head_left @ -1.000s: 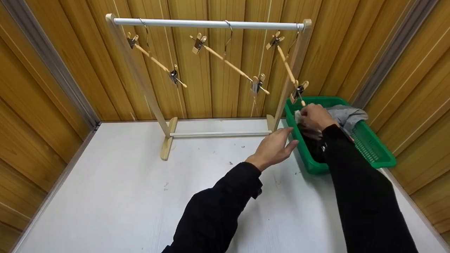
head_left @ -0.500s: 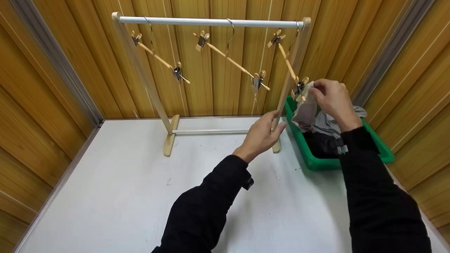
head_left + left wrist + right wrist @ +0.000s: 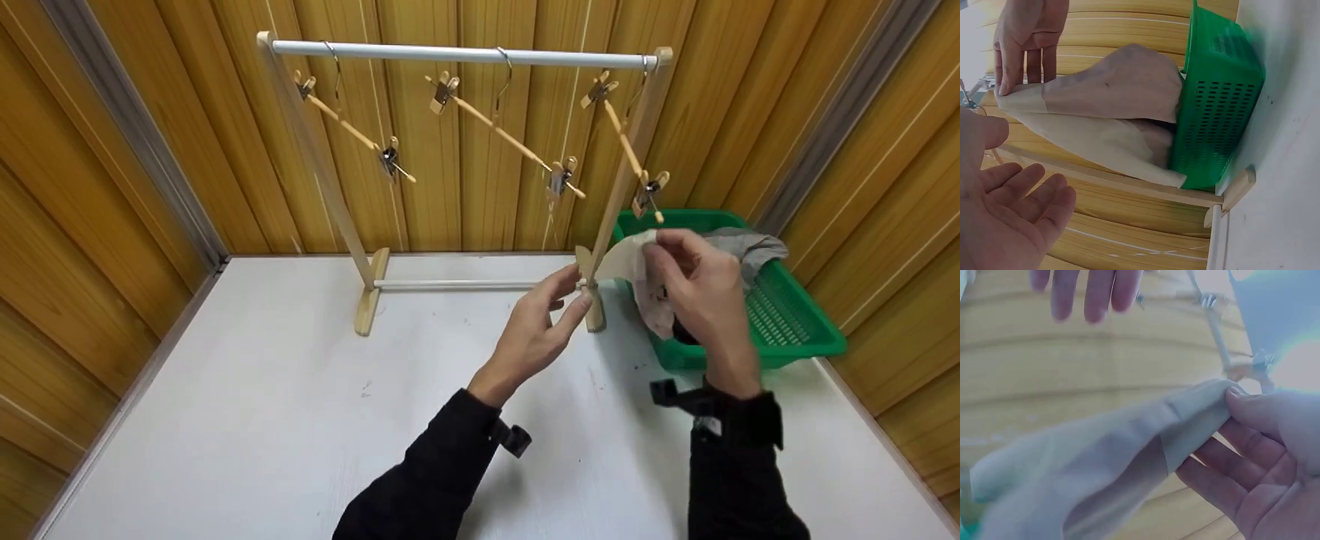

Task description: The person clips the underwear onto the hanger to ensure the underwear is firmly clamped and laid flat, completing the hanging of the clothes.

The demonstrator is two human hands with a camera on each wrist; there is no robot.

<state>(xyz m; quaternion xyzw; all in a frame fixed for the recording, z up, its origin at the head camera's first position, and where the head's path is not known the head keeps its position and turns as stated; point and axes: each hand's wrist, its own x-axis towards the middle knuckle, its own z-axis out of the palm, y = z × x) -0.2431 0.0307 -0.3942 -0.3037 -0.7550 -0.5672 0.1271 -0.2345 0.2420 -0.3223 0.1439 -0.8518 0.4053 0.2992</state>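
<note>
My right hand (image 3: pixel 701 292) pinches the band edge of a pale pink-and-cream cloth garment (image 3: pixel 626 259) between thumb and fingers. In the left wrist view the garment (image 3: pixel 1117 90) hangs in two layers, its lower end overlapping the green basket (image 3: pixel 1213 112). Left of it, my left hand (image 3: pixel 536 330) holds nothing, its fingers relaxed and slightly bent near the rack's right foot. Just above the garment hangs the right clip hanger (image 3: pixel 621 139), with metal-and-wood clips at both ends.
Two more clip hangers, a middle one (image 3: pixel 502 139) and a left one (image 3: pixel 349 129), hang from the rack's white rod (image 3: pixel 405 52). A grey cloth (image 3: pixel 754 244) lies in the basket at the right, close to the wood-panelled wall (image 3: pixel 877 247). The rack stands on a white table (image 3: pixel 262 420).
My right hand has drawn the garment up out of the basket toward the right hanger, then lowered it slightly and turned it leftward. My left hand has shifted a little left and down.
</note>
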